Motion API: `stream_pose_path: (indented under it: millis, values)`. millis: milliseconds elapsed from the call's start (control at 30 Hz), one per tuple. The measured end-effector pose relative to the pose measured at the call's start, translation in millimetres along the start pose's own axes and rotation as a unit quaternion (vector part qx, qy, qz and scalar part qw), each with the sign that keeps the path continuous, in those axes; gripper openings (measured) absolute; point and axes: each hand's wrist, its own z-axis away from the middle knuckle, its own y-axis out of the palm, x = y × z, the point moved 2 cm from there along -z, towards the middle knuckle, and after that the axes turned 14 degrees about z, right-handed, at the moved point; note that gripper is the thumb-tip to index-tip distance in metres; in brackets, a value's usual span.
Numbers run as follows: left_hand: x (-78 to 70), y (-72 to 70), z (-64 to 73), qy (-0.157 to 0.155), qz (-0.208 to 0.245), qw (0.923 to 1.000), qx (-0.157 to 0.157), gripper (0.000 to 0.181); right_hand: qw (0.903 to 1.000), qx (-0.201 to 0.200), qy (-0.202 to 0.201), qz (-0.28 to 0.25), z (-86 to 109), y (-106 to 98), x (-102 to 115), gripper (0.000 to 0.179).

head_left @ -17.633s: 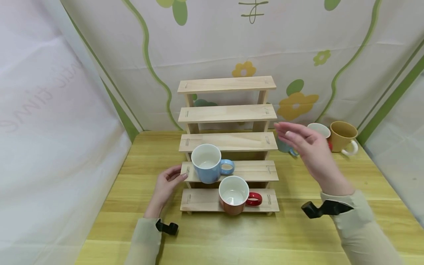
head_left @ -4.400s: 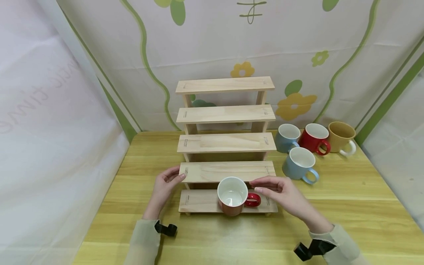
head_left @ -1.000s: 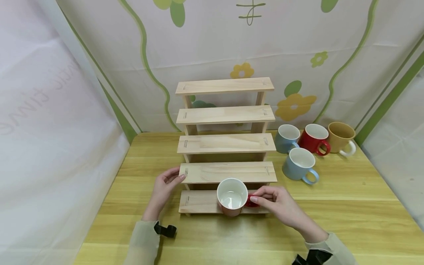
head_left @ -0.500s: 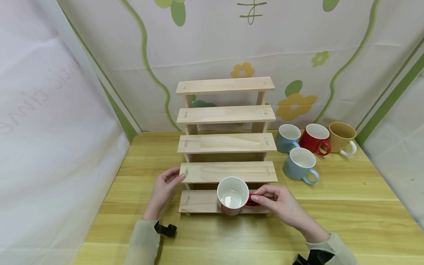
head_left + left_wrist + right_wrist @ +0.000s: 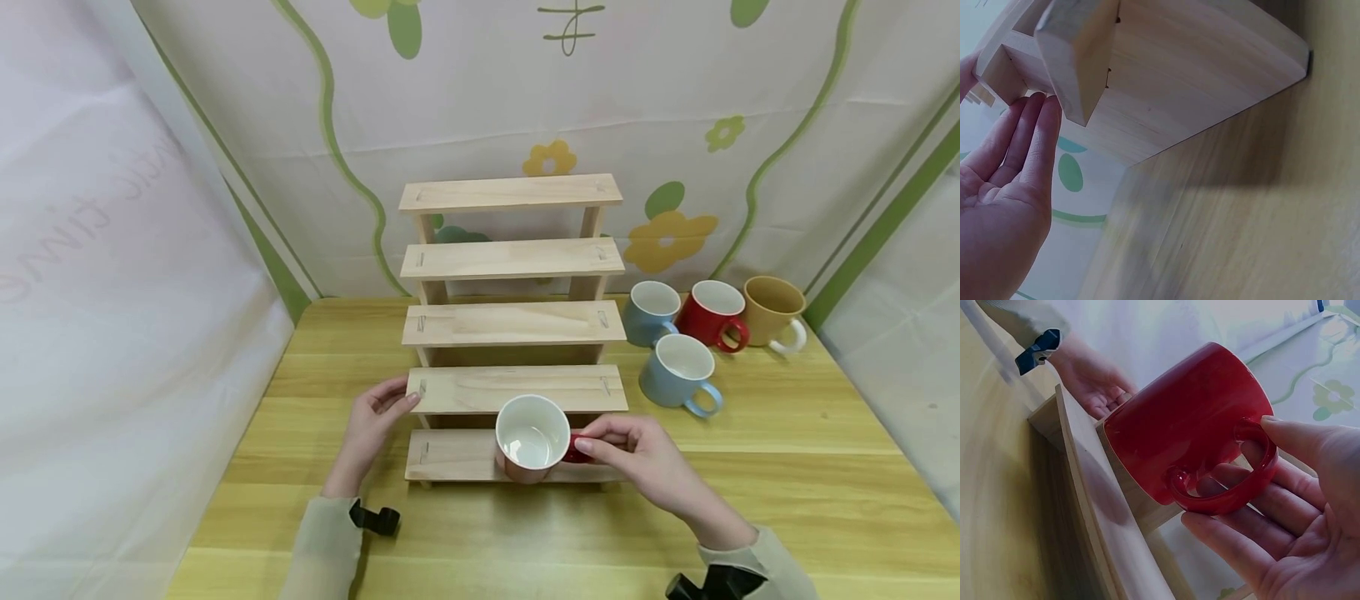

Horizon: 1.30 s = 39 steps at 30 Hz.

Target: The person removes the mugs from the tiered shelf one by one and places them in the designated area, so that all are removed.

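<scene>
A red mug (image 5: 1191, 412) with a white inside is over the lowest step of the stepped wooden rack (image 5: 513, 322). My right hand (image 5: 640, 461) pinches its red handle (image 5: 1235, 494) between thumb and fingers. In the right wrist view the mug is tilted, and its base shows a gap and a shadow over the lowest board (image 5: 1116, 531). My left hand (image 5: 384, 414) grips the left end of the second step, thumb on top and fingers (image 5: 1041, 144) underneath.
Right of the rack stand two light blue mugs, one in front (image 5: 677, 375) and one behind (image 5: 649, 321). Beside them are another red mug (image 5: 707, 317) and a tan mug (image 5: 768, 312) with a white handle. A printed cloth (image 5: 480, 92) hangs close behind the rack.
The light blue mug once on the second step now stands on the table at right. My right hand has taken the red mug's handle and raised it slightly rightward. The left hand stays put.
</scene>
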Motion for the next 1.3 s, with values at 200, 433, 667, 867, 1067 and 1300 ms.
stream_pose_path:
  millis: [200, 433, 667, 867, 1067, 1300]
  values:
    - [0.5, -0.3, -1.1, 0.004, 0.01, 0.9999, 0.003, 0.042, 1.0, -0.004, 0.001, -0.002, 0.6, -2.9, 1.2, 0.008]
    - [0.7, -0.7, -1.0, 0.003, 0.009, 0.9999, 0.003, 0.042, 0.9999, -0.01, -0.004, -0.007, 1.7, -6.9, 2.9, 0.01]
    - [2.3, -1.5, -0.1, 0.001, -0.002, 1.0, 0.001, 0.043, 0.9997, -0.013, -0.017, -0.013, 2.2, -16.2, 5.1, 0.01]
    - [3.0, -1.6, -0.1, 0.003, -0.002, 1.0, 0.0, 0.042, 0.9976, -0.01, -0.053, -0.044, 4.4, -24.0, 8.4, 0.01]
    - [2.5, -0.9, -0.4, 0.006, 0.0, 1.0, 0.002, 0.042, 0.9974, -0.032, -0.053, -0.036, 7.9, -34.3, 10.2, 0.009]
    - [1.0, -1.0, -0.4, 0.009, 0.006, 0.9999, -0.001, 0.041, 0.9967, -0.061, -0.053, -0.011, 9.1, -49.8, 11.1, 0.009]
